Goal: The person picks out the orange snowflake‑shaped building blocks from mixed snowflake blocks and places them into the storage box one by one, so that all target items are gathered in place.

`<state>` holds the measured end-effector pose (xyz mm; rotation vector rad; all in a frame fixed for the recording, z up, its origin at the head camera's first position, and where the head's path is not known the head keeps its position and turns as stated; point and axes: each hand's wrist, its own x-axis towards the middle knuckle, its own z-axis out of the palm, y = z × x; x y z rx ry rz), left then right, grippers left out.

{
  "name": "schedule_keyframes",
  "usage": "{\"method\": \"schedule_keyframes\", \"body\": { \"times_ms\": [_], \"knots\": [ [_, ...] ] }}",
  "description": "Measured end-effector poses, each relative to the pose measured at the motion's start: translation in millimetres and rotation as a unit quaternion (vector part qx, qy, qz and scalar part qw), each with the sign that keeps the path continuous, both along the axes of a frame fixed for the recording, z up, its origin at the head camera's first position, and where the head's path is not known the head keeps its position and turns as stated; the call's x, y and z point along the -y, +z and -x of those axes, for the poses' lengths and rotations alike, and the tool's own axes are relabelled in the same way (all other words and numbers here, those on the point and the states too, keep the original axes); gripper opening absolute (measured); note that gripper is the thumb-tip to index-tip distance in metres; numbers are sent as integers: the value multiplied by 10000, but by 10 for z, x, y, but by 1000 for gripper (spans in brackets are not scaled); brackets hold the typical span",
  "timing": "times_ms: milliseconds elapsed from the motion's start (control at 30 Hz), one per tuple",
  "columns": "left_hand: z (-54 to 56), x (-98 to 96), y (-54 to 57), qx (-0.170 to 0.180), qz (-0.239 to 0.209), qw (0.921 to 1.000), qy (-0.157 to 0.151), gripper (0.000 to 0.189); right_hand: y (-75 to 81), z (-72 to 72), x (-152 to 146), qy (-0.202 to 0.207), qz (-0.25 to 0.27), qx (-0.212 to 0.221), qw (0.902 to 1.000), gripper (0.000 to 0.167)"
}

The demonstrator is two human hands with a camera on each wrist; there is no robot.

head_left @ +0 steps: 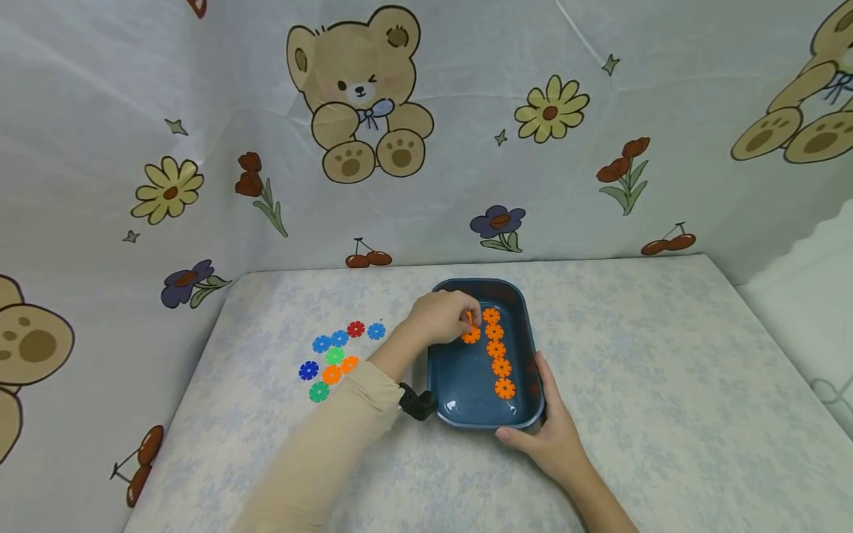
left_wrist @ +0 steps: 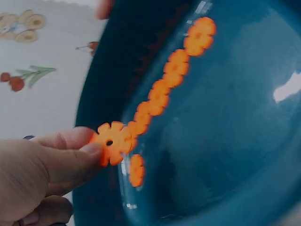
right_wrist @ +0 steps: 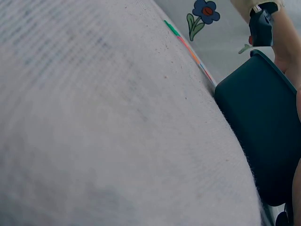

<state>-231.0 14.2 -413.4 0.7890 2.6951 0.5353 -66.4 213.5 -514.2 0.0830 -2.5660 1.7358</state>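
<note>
My left hand (head_left: pixel 440 317) is over the far left part of a dark blue tray (head_left: pixel 460 385). Between thumb and fingertips it pinches an orange flower-shaped disc (left_wrist: pixel 112 143), held near the tray's wall in the left wrist view. Inside the tray, several orange discs (head_left: pixel 495 349) form a line along the right side, and a single orange disc (head_left: pixel 471 336) lies left of that line, just below the left fingers. My right hand (head_left: pixel 556 440) grips the tray's near right corner, thumb at the near edge and fingers along the right side.
Left of the tray, loose discs lie on the table: several blue discs (head_left: pixel 339 338), a red disc (head_left: pixel 356 329), green discs (head_left: pixel 319 391) and orange discs (head_left: pixel 332 374). A black wrist camera (head_left: pixel 417 403) sits by the tray's left edge. A bear-printed cloth (head_left: pixel 466 155) hangs behind the table.
</note>
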Motion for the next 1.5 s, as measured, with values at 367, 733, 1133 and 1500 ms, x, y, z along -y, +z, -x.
{"method": "schedule_keyframes", "body": {
  "times_ms": [367, 733, 1133, 1500],
  "knots": [
    [7, -138, -163, -708, 654, 9952, -191, 10, 3, -10, 1, 34, -18, -72, 10000, 124],
    [22, -145, -278, -1158, 890, 9890, 237, 6, -1, -12, 15, 55, -72, -133, 9999, 125],
    [-52, -89, -31, -1121, 123, 9923, 508, 12, 3, -9, 12, 3, -157, -120, 9998, 126],
    [-393, 598, 463, -1230, -328, 9874, 941, 21, 3, -1, -11, -23, -151, -55, 9999, 127]
  ]
}}
